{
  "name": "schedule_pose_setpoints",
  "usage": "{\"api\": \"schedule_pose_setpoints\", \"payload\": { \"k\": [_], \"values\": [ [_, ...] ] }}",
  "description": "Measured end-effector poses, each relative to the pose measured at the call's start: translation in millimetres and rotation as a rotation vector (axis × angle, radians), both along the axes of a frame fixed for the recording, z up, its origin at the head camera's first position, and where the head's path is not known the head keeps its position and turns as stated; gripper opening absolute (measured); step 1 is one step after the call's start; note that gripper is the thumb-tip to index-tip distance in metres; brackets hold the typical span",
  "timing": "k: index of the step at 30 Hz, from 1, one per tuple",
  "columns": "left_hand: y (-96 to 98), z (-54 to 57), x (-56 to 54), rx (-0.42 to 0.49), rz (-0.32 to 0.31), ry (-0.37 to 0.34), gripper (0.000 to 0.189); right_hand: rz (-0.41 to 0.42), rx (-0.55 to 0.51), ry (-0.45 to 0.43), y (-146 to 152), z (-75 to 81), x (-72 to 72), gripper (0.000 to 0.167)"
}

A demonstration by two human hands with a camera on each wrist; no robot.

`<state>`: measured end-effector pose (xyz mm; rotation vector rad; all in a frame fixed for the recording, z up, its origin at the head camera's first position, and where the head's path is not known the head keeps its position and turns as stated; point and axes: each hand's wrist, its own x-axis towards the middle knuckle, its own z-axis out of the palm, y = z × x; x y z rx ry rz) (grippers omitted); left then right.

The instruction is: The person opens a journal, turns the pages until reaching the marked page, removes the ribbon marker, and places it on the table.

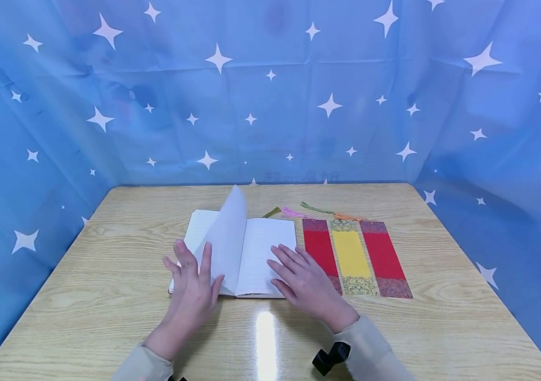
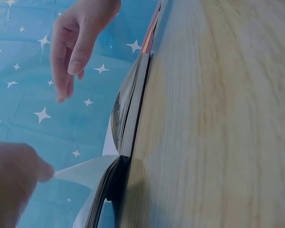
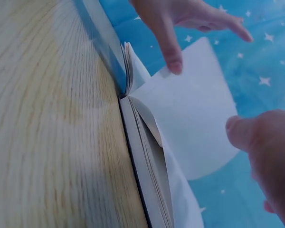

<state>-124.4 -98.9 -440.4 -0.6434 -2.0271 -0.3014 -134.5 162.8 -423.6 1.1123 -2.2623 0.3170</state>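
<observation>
An open notebook [image 1: 266,254] with white lined pages lies in the middle of the table. One of its pages [image 1: 227,233] stands raised and curved over the left half. My left hand [image 1: 191,280] is at the lower left of that page, fingers spread and thumb tip right at its edge; the right wrist view also shows this thumb by the page [image 3: 190,104]. Over the right half, near its outer edge, hovers my right hand [image 1: 304,280] with fingers extended. In the left wrist view the right hand [image 2: 80,42] points down, nothing between its fingers.
Right of the notebook lie three flat bookmarks with tassels: a red one [image 1: 319,251], a yellow one [image 1: 351,254] and another red one [image 1: 385,254]. A pink tassel [image 1: 291,212] reaches toward the notebook's top. Blue star-patterned cloth [image 1: 275,132] hangs around the wooden table [image 1: 442,317].
</observation>
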Motion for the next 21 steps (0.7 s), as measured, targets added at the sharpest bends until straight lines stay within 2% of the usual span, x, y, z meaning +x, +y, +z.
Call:
{"api": "schedule_pose_setpoints", "payload": {
  "k": [2,4,9,13,21],
  "values": [
    [-1.2,-1.8,0.0,-0.034,0.039,-0.015,0.061,-0.01,0.019,-0.015,1,-0.7,0.5,0.05],
    [-2.7,-2.9,0.5,-0.067,0.072,-0.066,0.059,-0.023,0.036,-0.03,2,-1.2,1.0,0.053],
    [-6.7,-6.4,3.3,-0.066,0.044,-0.27,0.054,-0.05,0.07,-0.083,5,-2.4,1.2,0.05],
    [-9.2,-8.0,5.2,-0.086,0.027,-0.383,0.053,-0.074,0.097,-0.12,8,-5.5,-0.1,0.046],
    [-15.3,-12.1,6.3,-0.131,0.021,-0.483,0.046,-0.106,0.146,-0.199,12,-10.3,-0.8,0.045]
  ]
}}
